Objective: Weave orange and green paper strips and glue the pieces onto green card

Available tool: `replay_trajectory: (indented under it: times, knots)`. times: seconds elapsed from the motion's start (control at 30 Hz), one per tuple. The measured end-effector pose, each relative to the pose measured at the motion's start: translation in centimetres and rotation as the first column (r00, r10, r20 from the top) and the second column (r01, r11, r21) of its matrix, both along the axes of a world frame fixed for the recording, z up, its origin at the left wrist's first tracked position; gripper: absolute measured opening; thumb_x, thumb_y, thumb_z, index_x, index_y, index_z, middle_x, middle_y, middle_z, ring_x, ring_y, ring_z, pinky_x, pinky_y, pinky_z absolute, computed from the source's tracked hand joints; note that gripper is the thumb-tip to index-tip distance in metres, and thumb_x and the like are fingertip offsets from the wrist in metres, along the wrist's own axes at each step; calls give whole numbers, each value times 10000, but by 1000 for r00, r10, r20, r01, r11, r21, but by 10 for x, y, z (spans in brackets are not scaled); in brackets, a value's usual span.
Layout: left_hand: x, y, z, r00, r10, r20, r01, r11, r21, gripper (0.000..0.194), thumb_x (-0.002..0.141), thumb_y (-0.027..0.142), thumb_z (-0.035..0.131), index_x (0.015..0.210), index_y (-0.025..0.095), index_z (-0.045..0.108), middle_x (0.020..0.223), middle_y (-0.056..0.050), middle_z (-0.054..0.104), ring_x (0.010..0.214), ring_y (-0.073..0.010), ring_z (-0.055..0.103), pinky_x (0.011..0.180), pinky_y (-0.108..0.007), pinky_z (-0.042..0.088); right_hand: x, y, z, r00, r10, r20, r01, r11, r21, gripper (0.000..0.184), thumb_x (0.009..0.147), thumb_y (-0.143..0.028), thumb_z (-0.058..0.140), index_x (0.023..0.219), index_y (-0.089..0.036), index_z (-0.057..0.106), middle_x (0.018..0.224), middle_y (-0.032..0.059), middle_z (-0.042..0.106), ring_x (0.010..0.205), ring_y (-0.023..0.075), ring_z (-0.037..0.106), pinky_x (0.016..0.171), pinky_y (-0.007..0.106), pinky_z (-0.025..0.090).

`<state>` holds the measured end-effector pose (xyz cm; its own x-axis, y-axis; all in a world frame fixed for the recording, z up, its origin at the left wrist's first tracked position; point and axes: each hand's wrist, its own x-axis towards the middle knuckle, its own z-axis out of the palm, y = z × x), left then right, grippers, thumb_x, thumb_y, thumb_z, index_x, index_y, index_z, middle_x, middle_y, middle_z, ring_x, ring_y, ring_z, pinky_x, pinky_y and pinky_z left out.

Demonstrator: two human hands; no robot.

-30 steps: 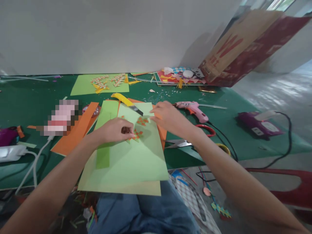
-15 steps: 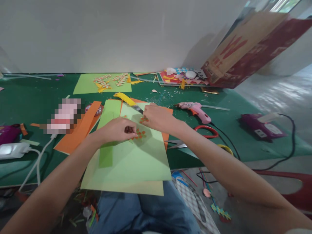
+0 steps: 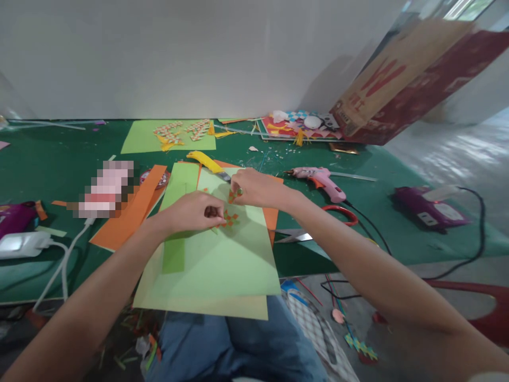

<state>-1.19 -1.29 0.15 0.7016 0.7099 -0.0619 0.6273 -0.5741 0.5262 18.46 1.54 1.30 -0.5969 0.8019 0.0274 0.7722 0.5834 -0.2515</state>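
Note:
Over a pale green sheet (image 3: 230, 265), my left hand (image 3: 194, 209) is closed, its fingertips pinching the edge of a small orange-and-green woven paper piece (image 3: 229, 218). My right hand (image 3: 254, 187) is closed too, with thumb and finger together on another orange-and-green paper bit (image 3: 232, 197) just above; whether the two are joined I cannot tell. Behind the right fingers lies a yellow utility knife (image 3: 207, 162), its blade end partly hidden. A darker green paper strip (image 3: 174, 257) runs beneath my left wrist.
Right of the sheets lie a pink glue gun (image 3: 324, 180) and red-handled scissors (image 3: 296, 236), partly under my forearm. Orange paper strips (image 3: 133, 207) and a white cable (image 3: 66, 260) are on the left. At the back, woven pieces with yellow tassels rest on green paper (image 3: 137, 138); a paper bag (image 3: 377, 95) stands right.
My right hand has turned slightly and shifted a little left, still pinching, and the paper bit now shows left of its fingertips. My left hand holds nearly still.

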Motion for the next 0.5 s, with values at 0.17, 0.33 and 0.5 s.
replay_trajectory:
  times: [0.17, 0.33, 0.5]
  knots:
    - [0, 0, 1, 1000, 7, -3, -7, 1000, -12, 177, 796, 309, 583, 690, 175, 627, 653, 5, 602, 595, -113, 493, 592, -247, 325, -1, -4, 2, 999, -49, -12, 48, 993, -112, 117, 716, -119, 582, 820, -172, 585, 887, 74, 650, 792, 177, 549, 613, 264, 358]
    - [0, 0, 2, 1000, -10, -9, 10, 1000, 19, 316, 865, 375, 492, 641, 168, 574, 583, 12, 507, 558, -114, 443, 583, -257, 304, 4, -2, 4, 967, -118, -226, 76, 979, -187, 108, 707, -106, 583, 789, -175, 599, 848, 24, 657, 724, 126, 550, 605, 236, 361]
    - [1, -1, 3, 1000, 5, -18, -5, 1000, 13, 200, 827, 305, 530, 715, 174, 633, 680, -5, 620, 620, -123, 517, 608, -247, 335, 12, -13, 23, 827, -294, -480, 170, 943, -285, 120, 691, -166, 664, 811, -163, 657, 679, -7, 647, 637, 103, 558, 604, 234, 377]
